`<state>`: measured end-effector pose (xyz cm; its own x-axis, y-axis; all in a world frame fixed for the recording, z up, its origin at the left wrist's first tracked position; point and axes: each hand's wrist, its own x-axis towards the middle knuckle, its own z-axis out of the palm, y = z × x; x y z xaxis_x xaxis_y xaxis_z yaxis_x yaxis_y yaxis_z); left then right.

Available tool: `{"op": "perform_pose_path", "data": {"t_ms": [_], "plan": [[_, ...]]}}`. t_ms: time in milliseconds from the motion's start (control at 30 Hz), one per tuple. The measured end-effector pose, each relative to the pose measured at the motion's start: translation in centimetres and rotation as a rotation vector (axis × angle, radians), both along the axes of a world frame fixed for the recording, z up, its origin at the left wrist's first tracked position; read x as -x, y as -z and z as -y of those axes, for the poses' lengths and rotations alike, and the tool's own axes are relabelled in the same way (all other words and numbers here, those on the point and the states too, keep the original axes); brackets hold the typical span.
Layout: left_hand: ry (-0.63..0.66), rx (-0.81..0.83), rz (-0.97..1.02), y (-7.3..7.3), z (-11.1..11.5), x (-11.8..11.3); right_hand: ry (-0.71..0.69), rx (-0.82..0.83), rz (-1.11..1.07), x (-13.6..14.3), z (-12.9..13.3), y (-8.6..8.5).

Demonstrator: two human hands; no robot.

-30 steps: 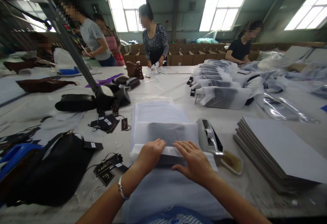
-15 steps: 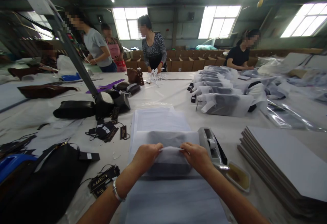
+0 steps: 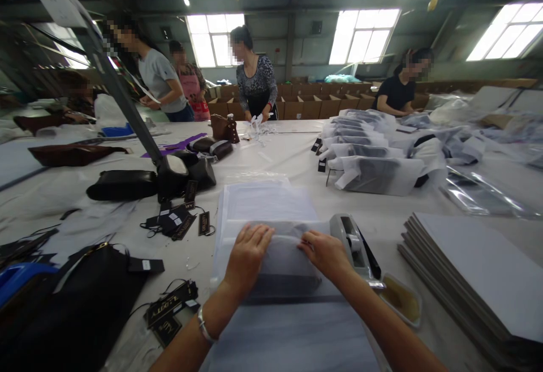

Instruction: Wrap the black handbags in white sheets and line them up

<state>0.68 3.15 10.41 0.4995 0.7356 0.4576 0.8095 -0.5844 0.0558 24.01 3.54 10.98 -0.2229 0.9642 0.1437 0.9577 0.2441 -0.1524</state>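
Observation:
In front of me a dark, flat-sided item shows faintly through white translucent wrapping paper [image 3: 288, 262]; its kind is hidden by the sheet. My left hand [image 3: 250, 250] lies on the wrapped item's left part, fingers stretched out over the paper. On the other side, my right hand [image 3: 324, 250] pinches the folded edge of the paper. Under the item lies a stack of white sheets [image 3: 288, 332], which also reaches out beyond it. Right beside my right hand stands a grey tape dispenser [image 3: 348, 242], and a shallow dish of brownish contents [image 3: 401, 298] sits close to it.
At the left are a black bag [image 3: 85, 304], black hang tags [image 3: 169, 310] and a slanted metal post [image 3: 123, 95]. Several paper-wrapped items [image 3: 373, 174] stand in a row at the back right. Grey boards [image 3: 475, 276] are stacked at the right. Co-workers [image 3: 257, 83] stand across the table.
My left hand has gone from pinching the paper's edge to lying flat on top, a little farther forward. The folded edge has moved away from me; my right hand still pinches it.

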Motion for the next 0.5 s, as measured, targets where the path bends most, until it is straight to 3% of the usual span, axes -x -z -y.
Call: {"op": "perform_pose_path", "data": {"t_ms": [133, 267, 400, 500], "plan": [[0.120, 0.032, 0.017, 2.6, 1.9, -1.7, 0.027, -0.034, 0.001, 0.0, -0.8, 0.1], [0.024, 0.121, -0.054, 3.7, 2.3, -2.5, 0.072, -0.104, -0.026, -1.7, -0.7, 0.3], [-0.028, 0.189, -0.121, 3.4, 1.8, -2.6, 0.247, -0.271, -0.136, -6.2, 2.0, 1.3], [-0.042, 0.212, -0.178, 4.0, 1.7, -2.4, 0.450, -0.252, -0.260, -9.4, 5.4, 2.0]]}}
